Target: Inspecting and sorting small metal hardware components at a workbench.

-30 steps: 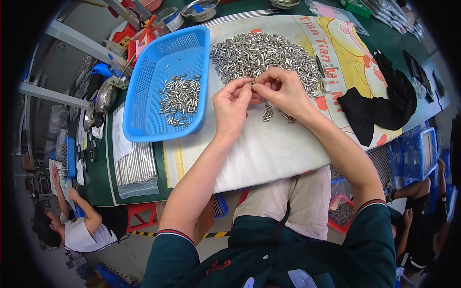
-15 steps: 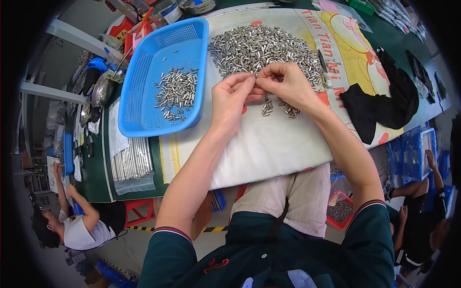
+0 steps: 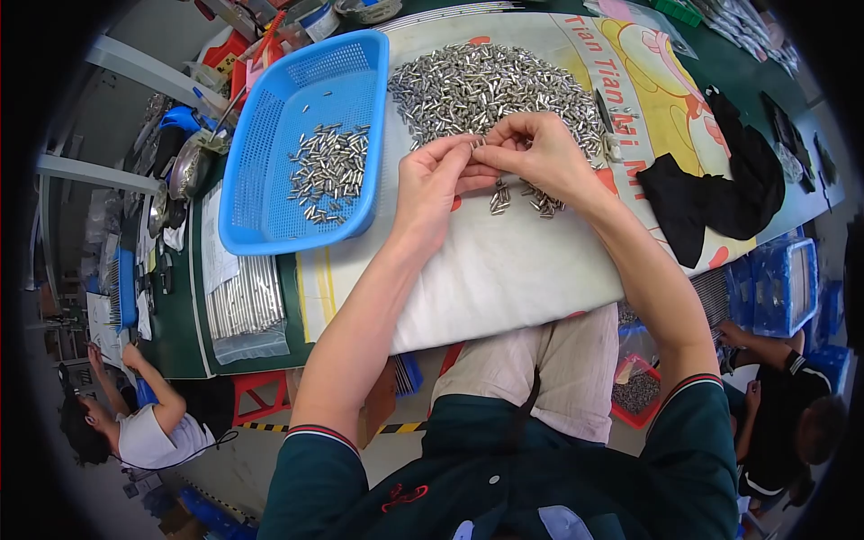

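Fingertips of left hand and right hand meet, both grips pinching a small metal piece above the heap.

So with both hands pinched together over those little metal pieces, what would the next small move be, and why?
Probably a short carry leftward to drop the piece into the blue basket. The left hand and right hand meet fingertip to fingertip above the big pile of metal pieces, and the basket already holds a smaller batch.
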Tool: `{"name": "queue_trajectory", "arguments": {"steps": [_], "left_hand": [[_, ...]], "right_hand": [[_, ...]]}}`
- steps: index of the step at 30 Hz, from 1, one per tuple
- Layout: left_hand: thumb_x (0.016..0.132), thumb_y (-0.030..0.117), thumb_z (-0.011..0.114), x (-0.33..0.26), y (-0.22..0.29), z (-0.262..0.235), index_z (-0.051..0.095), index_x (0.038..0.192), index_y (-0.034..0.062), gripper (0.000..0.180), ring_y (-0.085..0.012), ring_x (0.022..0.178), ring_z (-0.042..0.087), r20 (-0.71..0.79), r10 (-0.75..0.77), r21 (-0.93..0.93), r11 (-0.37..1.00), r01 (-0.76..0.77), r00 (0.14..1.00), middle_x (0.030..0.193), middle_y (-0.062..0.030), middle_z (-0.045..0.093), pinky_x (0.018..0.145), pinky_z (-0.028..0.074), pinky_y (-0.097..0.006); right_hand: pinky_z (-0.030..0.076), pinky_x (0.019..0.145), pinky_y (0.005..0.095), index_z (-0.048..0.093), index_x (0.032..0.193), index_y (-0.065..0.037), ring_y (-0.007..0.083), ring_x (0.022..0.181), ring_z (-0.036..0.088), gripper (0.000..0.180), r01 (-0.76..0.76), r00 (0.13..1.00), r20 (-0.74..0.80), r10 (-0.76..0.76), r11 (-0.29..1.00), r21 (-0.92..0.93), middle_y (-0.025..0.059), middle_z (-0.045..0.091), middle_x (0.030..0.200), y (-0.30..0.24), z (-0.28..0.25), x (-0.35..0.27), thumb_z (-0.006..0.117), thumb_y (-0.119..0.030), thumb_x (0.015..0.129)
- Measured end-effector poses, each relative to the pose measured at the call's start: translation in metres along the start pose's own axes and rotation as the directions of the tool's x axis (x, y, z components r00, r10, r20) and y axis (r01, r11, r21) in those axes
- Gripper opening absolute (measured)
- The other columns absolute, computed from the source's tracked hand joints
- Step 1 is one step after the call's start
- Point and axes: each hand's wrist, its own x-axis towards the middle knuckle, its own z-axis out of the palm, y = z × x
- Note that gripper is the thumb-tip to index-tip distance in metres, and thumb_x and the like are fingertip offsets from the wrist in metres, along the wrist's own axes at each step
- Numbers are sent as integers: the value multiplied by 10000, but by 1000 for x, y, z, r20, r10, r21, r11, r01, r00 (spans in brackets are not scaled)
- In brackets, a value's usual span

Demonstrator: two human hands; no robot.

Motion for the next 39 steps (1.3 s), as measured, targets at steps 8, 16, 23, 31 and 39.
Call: {"name": "queue_trajectory", "arguments": {"steps": [8, 16, 23, 31, 39], "left_hand": [[904, 162, 474, 2, 3, -5, 540, 996, -26, 220, -203, 792, 640, 162, -119, -138, 980, 142, 980, 906, -169, 629, 712, 542, -272], [911, 144, 440, 2, 5, -5, 525, 1000, -45, 225, -216, 790, 643, 222, -171, -198, 956, 216, 960, 893, -176, 625, 707, 549, -285], [912, 124, 402, 4, 5, -7, 518, 977, -65, 231, -232, 787, 646, 240, -201, -262, 929, 262, 950, 881, -186, 624, 707, 554, -292], [906, 123, 401, 4, 5, -7, 523, 961, -69, 234, -240, 796, 646, 246, -200, -271, 925, 266, 948, 884, -198, 622, 712, 556, -303], [904, 125, 401, 4, 4, -8, 522, 952, -68, 233, -252, 804, 645, 260, -198, -292, 917, 273, 945, 888, -208, 621, 719, 555, -314]], "right_hand": [[411, 496, 243, 646, 756, 62, 80, 519, 486, 282, -13, 1000, 11, 13, 1000, -6, 53, 567, 566, -1, -6, 1, 610, -217, 748], [354, 451, 227, 568, 589, 19, 52, 489, 432, 291, -53, 997, 61, 54, 998, -19, 4, 505, 515, -1, -8, 2, 634, -222, 737], [341, 446, 224, 564, 585, 13, 50, 488, 421, 286, -46, 997, 61, 45, 999, 12, -2, 495, 513, -2, -8, 1, 639, -218, 735], [341, 449, 221, 568, 588, 8, 51, 492, 422, 286, -60, 996, 68, 57, 998, 32, -5, 500, 523, -3, -8, 1, 646, -225, 734], [336, 446, 227, 564, 585, 4, 54, 488, 419, 293, -62, 996, 70, 60, 998, 26, -2, 494, 516, -1, -9, 1, 651, -235, 730]]}}
